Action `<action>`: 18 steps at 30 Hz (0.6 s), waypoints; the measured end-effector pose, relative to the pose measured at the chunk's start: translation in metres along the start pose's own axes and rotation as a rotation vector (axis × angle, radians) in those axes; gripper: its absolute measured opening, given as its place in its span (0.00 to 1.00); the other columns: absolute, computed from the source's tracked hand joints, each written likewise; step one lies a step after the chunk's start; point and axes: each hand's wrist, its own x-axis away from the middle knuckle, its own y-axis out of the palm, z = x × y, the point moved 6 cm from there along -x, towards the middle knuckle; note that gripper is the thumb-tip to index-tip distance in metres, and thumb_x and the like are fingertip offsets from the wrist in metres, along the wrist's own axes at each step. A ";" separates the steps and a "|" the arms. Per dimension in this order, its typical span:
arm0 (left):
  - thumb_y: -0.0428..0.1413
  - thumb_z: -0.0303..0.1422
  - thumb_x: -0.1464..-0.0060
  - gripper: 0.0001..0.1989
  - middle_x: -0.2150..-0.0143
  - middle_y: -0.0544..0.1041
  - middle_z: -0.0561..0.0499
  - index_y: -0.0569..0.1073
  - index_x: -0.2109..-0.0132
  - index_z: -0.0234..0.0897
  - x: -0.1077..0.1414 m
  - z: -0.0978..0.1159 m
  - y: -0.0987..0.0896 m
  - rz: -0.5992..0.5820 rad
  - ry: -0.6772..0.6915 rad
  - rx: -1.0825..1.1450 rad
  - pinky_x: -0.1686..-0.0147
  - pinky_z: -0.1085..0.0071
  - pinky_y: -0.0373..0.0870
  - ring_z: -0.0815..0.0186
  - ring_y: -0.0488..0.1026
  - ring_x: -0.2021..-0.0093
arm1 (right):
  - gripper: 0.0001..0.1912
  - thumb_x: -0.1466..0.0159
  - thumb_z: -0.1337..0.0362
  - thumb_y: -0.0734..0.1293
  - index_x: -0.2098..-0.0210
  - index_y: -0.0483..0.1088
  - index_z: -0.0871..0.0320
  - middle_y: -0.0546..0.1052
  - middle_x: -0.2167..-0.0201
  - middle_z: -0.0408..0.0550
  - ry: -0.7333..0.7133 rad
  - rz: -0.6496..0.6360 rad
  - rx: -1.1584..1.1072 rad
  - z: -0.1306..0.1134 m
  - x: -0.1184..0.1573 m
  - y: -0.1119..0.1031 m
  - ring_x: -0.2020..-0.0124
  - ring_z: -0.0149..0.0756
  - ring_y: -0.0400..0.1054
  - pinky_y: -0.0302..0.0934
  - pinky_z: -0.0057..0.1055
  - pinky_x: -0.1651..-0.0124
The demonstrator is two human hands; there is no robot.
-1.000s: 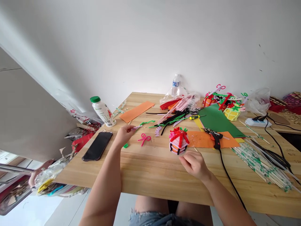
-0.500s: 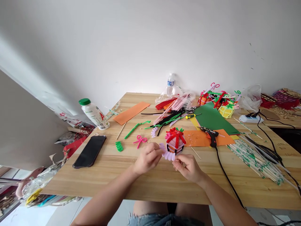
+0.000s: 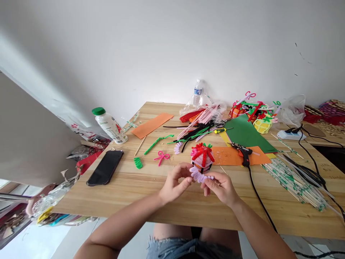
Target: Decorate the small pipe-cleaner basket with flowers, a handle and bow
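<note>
Between my hands, just above the table's near part, is a lilac pipe cleaner (image 3: 198,175) bent into a row of loops. My left hand (image 3: 176,182) pinches its left end, and my right hand (image 3: 220,187) grips the right end between thumb and fingers. Right behind it stands a small lantern-like pipe cleaner craft (image 3: 202,158), pink with red strips on top and dark bands lower down; the lilac loops hide part of its base. A second looped lilac piece (image 3: 178,147) lies farther back. To the left are a pink bow (image 3: 161,157) and a green zigzag piece (image 3: 138,163).
A hot glue gun (image 3: 244,154) rests on orange paper (image 3: 222,154), its cord running off the front edge. Wrapped sticks (image 3: 293,183) and a power strip (image 3: 291,134) lie right. A phone (image 3: 105,167) and a white bottle (image 3: 110,126) are left. Pipe cleaners (image 3: 199,122) are piled behind.
My left hand has turned, its thumb now showing along the lilac loops. The looped piece has shifted slightly right and now stretches toward my right fingers. The view has tilted a little.
</note>
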 end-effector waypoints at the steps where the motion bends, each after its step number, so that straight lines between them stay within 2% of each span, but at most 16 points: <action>1: 0.53 0.41 0.39 0.14 0.66 0.74 0.47 0.68 0.52 0.36 0.000 -0.004 0.004 -0.047 -0.081 0.008 0.72 0.73 0.72 0.68 0.74 0.72 | 0.15 0.37 0.53 0.68 0.70 0.72 0.60 0.76 0.78 0.45 0.021 -0.014 0.029 0.002 0.000 0.001 0.82 0.29 0.70 0.64 0.26 0.79; 5: 0.53 0.47 0.41 0.18 0.68 0.75 0.47 0.74 0.62 0.35 -0.003 -0.008 0.008 -0.101 -0.193 -0.042 0.77 0.75 0.68 0.72 0.70 0.78 | 0.15 0.41 0.52 0.71 0.66 0.69 0.58 0.76 0.77 0.42 0.099 0.043 -0.004 0.010 -0.002 -0.002 0.83 0.28 0.69 0.65 0.25 0.79; 8: 0.54 0.50 0.43 0.21 0.73 0.73 0.51 0.73 0.63 0.34 -0.004 -0.014 0.012 -0.152 -0.288 0.060 0.79 0.76 0.65 0.73 0.67 0.80 | 0.16 0.41 0.52 0.71 0.67 0.66 0.57 0.76 0.76 0.42 0.054 0.109 -0.064 0.007 -0.004 -0.008 0.81 0.28 0.70 0.66 0.26 0.77; 12: 0.52 0.54 0.43 0.24 0.79 0.68 0.55 0.68 0.67 0.34 -0.002 -0.023 0.018 -0.228 -0.451 0.233 0.80 0.77 0.63 0.74 0.65 0.83 | 0.13 0.40 0.54 0.70 0.68 0.68 0.58 0.76 0.74 0.44 -0.033 0.134 -0.024 0.001 -0.004 -0.010 0.80 0.28 0.70 0.65 0.25 0.78; 15: 0.53 0.54 0.44 0.25 0.78 0.68 0.55 0.67 0.69 0.33 0.001 -0.025 0.026 -0.361 -0.529 0.305 0.81 0.78 0.63 0.75 0.66 0.83 | 0.13 0.40 0.55 0.71 0.68 0.70 0.58 0.76 0.74 0.45 -0.002 0.132 -0.017 0.003 -0.004 -0.010 0.79 0.29 0.70 0.64 0.26 0.79; 18: 0.56 0.51 0.45 0.22 0.78 0.71 0.54 0.68 0.66 0.33 0.007 -0.029 0.031 -0.483 -0.623 0.360 0.82 0.78 0.66 0.74 0.69 0.83 | 0.14 0.41 0.54 0.71 0.67 0.73 0.60 0.74 0.79 0.43 0.065 0.084 0.020 0.008 -0.004 -0.009 0.80 0.29 0.68 0.63 0.26 0.80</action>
